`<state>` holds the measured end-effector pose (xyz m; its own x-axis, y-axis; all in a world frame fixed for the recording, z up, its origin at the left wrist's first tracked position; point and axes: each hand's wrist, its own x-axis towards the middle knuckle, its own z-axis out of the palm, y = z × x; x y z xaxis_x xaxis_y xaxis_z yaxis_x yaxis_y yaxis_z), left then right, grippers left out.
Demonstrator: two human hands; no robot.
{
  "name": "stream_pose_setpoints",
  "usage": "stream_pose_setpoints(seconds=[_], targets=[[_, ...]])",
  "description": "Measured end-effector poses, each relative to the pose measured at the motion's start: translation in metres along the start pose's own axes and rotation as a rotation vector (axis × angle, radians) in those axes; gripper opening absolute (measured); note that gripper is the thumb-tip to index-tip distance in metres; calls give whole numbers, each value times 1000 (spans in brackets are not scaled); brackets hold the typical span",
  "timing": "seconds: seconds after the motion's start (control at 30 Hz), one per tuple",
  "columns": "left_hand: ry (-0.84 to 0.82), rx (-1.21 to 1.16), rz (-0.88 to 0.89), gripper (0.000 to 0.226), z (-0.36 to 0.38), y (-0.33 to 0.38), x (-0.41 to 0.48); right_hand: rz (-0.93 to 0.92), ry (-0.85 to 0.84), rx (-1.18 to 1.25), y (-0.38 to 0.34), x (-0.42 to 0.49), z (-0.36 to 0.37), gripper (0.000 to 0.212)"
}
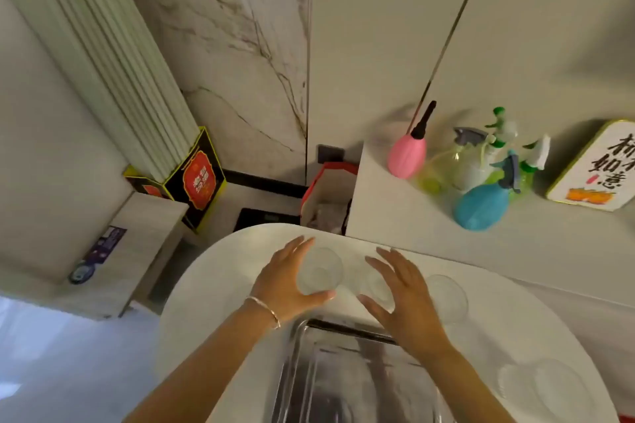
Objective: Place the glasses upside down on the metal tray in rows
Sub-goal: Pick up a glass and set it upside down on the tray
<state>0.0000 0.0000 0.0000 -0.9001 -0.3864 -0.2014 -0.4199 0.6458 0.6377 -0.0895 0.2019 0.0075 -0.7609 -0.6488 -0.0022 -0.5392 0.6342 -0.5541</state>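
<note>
Soft daylight, blurry (edges warped)

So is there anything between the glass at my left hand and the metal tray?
Nothing visible. The left hand is wrapped around the glass, and only bare white tabletop lies between it and the metal tray. The right hand reaches over the tray's far edge, slightly to one side.

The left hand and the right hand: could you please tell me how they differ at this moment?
The left hand wraps around a clear glass, thumb beneath it; the right hand is spread open over another glass, not gripping it. The left wrist wears a bracelet; the right is bare. Both reach past the metal tray.
</note>
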Motion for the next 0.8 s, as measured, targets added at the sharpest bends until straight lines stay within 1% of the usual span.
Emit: stream_pose_setpoints(seconds=[0.03, 0.1, 0.17, 0.27, 0.33, 0.47, 0.57, 0.67, 0.73, 0.8], targets=[[-47, 39, 43, 95, 6, 0, 7, -52, 1, -51, 10, 2, 4, 59], [-140, 159, 111, 97, 18, -1, 21, -95, -4, -118, 26, 5, 14, 62], [-181, 265, 135, 97, 27, -9, 34, -81, -31, -134, 38, 5, 21, 64], [-129, 374, 204, 90, 36, -20, 45, -98, -3, -121, 51, 1, 37, 62], [-84, 381, 217, 86, 37, -22, 51, -120, 63, -143, 59, 4, 43, 58], [-71, 371, 247, 82, 34, -21, 54, -167, 150, -185, 67, 7, 51, 49], [-57, 324, 282, 76, 24, -15, 47, -181, 152, -209, 65, 7, 51, 47], [34, 183, 304, 76, 10, -9, 27, -181, 94, -198, 60, 4, 43, 46], [108, 16, 311, 75, 0, -4, 9, -189, 69, -64, 52, -4, 37, 45], [159, -142, 322, 73, -8, 2, -12, -202, 129, 179, 39, -16, 31, 47]])
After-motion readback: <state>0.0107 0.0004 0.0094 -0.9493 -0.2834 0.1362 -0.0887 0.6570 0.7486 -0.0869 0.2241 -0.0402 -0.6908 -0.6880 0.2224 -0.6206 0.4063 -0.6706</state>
